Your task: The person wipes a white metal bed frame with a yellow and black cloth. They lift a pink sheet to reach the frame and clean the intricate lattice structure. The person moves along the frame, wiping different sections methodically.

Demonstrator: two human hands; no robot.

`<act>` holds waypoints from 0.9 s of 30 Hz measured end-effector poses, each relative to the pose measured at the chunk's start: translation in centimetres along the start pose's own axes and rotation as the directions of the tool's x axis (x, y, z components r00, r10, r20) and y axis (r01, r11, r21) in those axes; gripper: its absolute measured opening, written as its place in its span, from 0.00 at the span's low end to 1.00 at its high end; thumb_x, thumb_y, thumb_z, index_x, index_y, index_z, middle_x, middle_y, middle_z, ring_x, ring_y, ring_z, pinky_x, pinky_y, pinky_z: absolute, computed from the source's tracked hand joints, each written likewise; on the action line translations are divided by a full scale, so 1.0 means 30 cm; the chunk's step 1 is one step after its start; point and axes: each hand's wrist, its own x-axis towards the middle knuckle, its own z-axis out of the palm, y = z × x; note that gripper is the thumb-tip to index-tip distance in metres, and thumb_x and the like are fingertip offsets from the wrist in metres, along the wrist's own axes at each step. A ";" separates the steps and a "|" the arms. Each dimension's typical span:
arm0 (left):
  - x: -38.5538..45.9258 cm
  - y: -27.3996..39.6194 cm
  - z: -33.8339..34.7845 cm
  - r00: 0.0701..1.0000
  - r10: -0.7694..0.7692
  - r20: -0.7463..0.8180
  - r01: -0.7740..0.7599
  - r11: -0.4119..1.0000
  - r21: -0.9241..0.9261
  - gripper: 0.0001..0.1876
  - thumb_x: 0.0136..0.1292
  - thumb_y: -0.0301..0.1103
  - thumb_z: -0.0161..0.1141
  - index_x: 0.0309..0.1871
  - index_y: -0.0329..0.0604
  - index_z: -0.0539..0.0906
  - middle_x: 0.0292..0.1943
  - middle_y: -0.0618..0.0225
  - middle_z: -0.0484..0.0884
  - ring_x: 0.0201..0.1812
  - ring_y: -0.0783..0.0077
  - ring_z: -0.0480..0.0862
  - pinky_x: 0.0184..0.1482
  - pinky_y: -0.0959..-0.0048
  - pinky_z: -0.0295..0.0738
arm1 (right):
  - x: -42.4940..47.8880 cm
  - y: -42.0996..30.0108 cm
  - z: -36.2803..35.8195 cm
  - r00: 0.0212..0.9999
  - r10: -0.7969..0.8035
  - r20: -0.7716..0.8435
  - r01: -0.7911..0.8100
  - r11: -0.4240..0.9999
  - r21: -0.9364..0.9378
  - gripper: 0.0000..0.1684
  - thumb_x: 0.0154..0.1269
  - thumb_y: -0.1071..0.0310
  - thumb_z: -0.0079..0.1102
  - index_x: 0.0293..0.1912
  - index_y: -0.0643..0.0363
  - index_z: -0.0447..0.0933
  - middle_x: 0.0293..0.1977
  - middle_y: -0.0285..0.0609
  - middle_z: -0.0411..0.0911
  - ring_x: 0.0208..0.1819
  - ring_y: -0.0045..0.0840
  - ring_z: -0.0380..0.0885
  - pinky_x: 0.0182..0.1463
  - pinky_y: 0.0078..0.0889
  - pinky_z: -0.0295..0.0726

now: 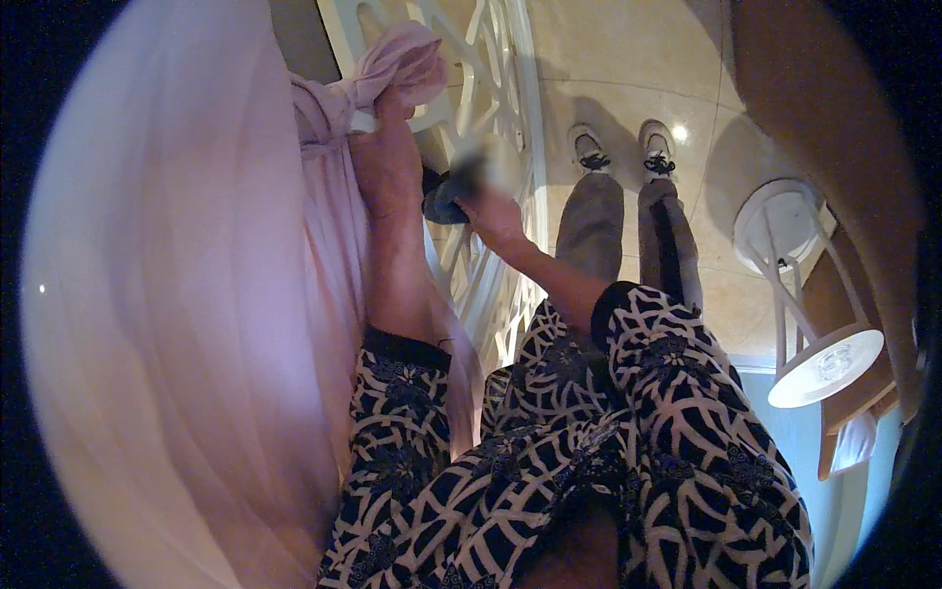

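Note:
A large pink curtain (221, 221) fills the left side, gathered into a twisted knot (324, 110) near the top. My left hand (390, 158) is at this knot, its fingers closed around the cloth below a puffed end of fabric (405, 62). Just right of it, my right hand (497, 221) grips a dark object (447, 202). The object's upper part is blurred, so I cannot tell what it is. Both forearms come out of black-and-white patterned sleeves.
A white lattice screen (478, 81) stands behind my hands. My shoes (589, 147) rest on the beige tiled floor (618, 59). To the right are a white round-topped stand (824, 368) and brown furniture (824, 96).

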 end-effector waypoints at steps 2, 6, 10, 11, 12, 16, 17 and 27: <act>0.000 -0.001 -0.010 1.000 0.029 -0.012 -0.029 1.000 -0.001 0.18 0.57 0.41 0.50 0.38 0.31 0.75 0.31 0.60 0.79 0.34 0.70 0.77 0.39 0.74 0.69 | 0.005 0.008 -0.012 1.000 0.007 0.020 -0.008 0.998 0.058 0.19 0.54 0.56 0.50 0.40 0.60 0.68 0.33 0.52 0.73 0.35 0.45 0.72 0.37 0.44 0.70; 0.009 0.005 0.016 0.995 0.091 0.033 -0.093 0.993 0.066 0.17 0.57 0.39 0.50 0.39 0.31 0.75 0.32 0.61 0.80 0.34 0.70 0.78 0.40 0.74 0.69 | 0.046 -0.005 -0.092 0.988 0.096 -0.123 -0.083 0.991 0.103 0.18 0.55 0.59 0.50 0.41 0.61 0.67 0.31 0.53 0.74 0.34 0.46 0.72 0.37 0.45 0.69; 0.009 0.009 -0.008 0.996 -0.077 -0.044 0.084 0.978 0.192 0.16 0.58 0.38 0.48 0.39 0.32 0.76 0.34 0.63 0.79 0.36 0.70 0.77 0.41 0.75 0.68 | 0.120 0.001 -0.096 0.952 0.112 -0.285 -0.078 0.989 0.127 0.18 0.56 0.62 0.48 0.43 0.63 0.66 0.35 0.54 0.72 0.39 0.47 0.70 0.41 0.45 0.68; 0.004 0.014 -0.014 1.000 -0.021 -0.001 0.021 0.995 0.101 0.16 0.58 0.38 0.48 0.39 0.31 0.76 0.35 0.63 0.79 0.37 0.69 0.77 0.42 0.74 0.68 | 0.146 0.000 -0.097 0.935 0.109 -0.337 -0.069 0.990 0.126 0.18 0.56 0.62 0.48 0.44 0.63 0.66 0.35 0.55 0.72 0.39 0.47 0.70 0.41 0.45 0.68; -0.006 0.022 -0.014 0.998 0.041 0.041 -0.042 0.999 0.003 0.17 0.58 0.38 0.48 0.39 0.31 0.76 0.36 0.62 0.79 0.38 0.69 0.77 0.42 0.74 0.68 | 0.182 0.005 -0.100 0.928 0.030 -0.371 0.037 0.984 0.173 0.18 0.56 0.63 0.48 0.44 0.64 0.66 0.36 0.55 0.71 0.40 0.47 0.70 0.42 0.44 0.68; 0.003 -0.001 -0.007 0.994 0.108 -0.001 -0.108 0.994 -0.031 0.18 0.57 0.39 0.49 0.39 0.30 0.76 0.38 0.60 0.78 0.41 0.68 0.76 0.44 0.73 0.67 | 0.281 0.002 -0.041 0.979 0.130 -0.155 -0.087 0.962 0.261 0.22 0.55 0.59 0.49 0.45 0.64 0.65 0.37 0.54 0.72 0.40 0.47 0.70 0.43 0.44 0.68; 0.011 0.002 0.002 0.999 0.037 -0.034 -0.036 0.999 0.004 0.18 0.57 0.39 0.49 0.40 0.30 0.75 0.38 0.60 0.78 0.41 0.68 0.76 0.44 0.73 0.67 | 0.335 0.006 -0.037 0.976 0.089 -0.200 -0.040 0.970 0.239 0.22 0.54 0.57 0.50 0.44 0.63 0.66 0.37 0.54 0.72 0.40 0.47 0.70 0.43 0.44 0.68; 0.020 -0.037 -0.001 0.995 0.086 -0.045 -0.082 0.994 0.074 0.15 0.57 0.35 0.53 0.41 0.30 0.75 0.40 0.60 0.77 0.42 0.68 0.75 0.45 0.72 0.67 | 0.613 0.008 -0.060 0.937 0.273 -0.218 -0.248 0.959 0.137 0.25 0.53 0.49 0.50 0.33 0.66 0.71 0.33 0.58 0.73 0.37 0.48 0.72 0.40 0.45 0.69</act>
